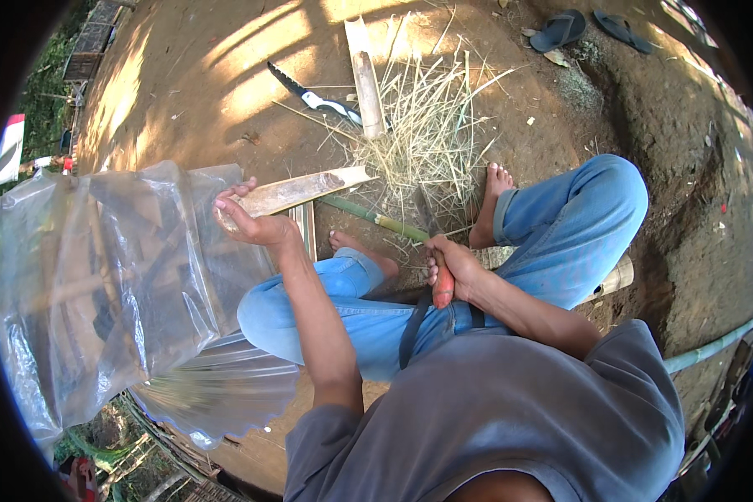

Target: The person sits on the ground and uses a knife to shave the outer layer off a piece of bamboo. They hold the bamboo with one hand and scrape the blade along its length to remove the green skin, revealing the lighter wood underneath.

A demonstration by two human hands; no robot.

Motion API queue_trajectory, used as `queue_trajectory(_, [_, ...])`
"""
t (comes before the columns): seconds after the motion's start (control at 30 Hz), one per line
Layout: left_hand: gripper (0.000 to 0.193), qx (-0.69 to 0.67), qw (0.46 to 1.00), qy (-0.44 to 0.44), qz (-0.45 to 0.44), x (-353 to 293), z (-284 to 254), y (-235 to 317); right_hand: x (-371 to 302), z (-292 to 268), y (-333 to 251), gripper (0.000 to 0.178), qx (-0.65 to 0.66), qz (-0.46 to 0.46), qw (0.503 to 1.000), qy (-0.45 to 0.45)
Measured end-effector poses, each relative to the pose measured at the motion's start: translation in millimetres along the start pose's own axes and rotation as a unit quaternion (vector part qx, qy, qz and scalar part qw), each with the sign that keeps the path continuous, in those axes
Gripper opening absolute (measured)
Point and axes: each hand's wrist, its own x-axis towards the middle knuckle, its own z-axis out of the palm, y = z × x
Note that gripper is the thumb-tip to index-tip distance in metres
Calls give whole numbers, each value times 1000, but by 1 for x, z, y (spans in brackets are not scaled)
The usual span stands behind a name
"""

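Note:
My left hand (259, 224) is closed on the near end of a split bamboo piece (309, 188), which lies hollow side up and points right. My right hand (458, 266) is wrapped round the red handle (443, 289) of a knife, whose dark blade (427, 209) points away from me. A thin green bamboo stick (368, 212) runs up to the fingers of my right hand; whether they also grip it I cannot tell. Beyond the blade lies a heap of pale bamboo strips (427, 142) on the dirt, between my bare feet.
Another split bamboo length (366, 84) lies at the heap's far edge, beside a folding saw (314, 99) with its toothed blade out. Clear plastic sheeting (125, 276) covers something on the left. A pair of flip-flops (558, 32) rests at the far right, near a dirt bank (686, 192).

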Motion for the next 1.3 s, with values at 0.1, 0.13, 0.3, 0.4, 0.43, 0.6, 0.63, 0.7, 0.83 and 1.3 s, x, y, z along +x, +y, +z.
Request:
queue_trajectory(0.1, [37,-13,999,7,-32,5,1,9,-10,7,-3,21,-148,-49,987,28])
queue_trajectory(0.13, [36,-34,999,25,-28,10,-7,14,-15,20,-3,21,-205,-99,974,-7])
queue_trajectory(0.3, [35,-32,999,-16,-22,7,8,4,-22,54,-25,30,-412,-252,874,-45])
queue_trajectory(0.4, [39,62,997,-37,17,2,14,-7,-27,69,-37,39,-532,-312,786,-41])
queue_trajectory(0.43, [41,97,993,-39,59,3,11,6,-21,69,-27,40,-558,-368,742,-47])
queue_trajectory(0.6, [32,70,997,-16,10,10,4,25,13,59,-19,35,-563,-429,702,-82])
queue_trajectory(0.63, [29,93,996,-5,13,9,2,26,19,56,-21,35,-582,-411,698,-75])
queue_trajectory(0.7, [28,97,995,12,11,5,-4,24,24,55,-23,35,-615,-373,691,-63])
queue_trajectory(0.83, [27,108,994,35,7,2,-4,29,20,65,-15,39,-657,-415,626,-67])
queue_trajectory(1.3, [36,82,994,69,18,5,-33,29,88,48,-3,25,-654,-360,665,-10])
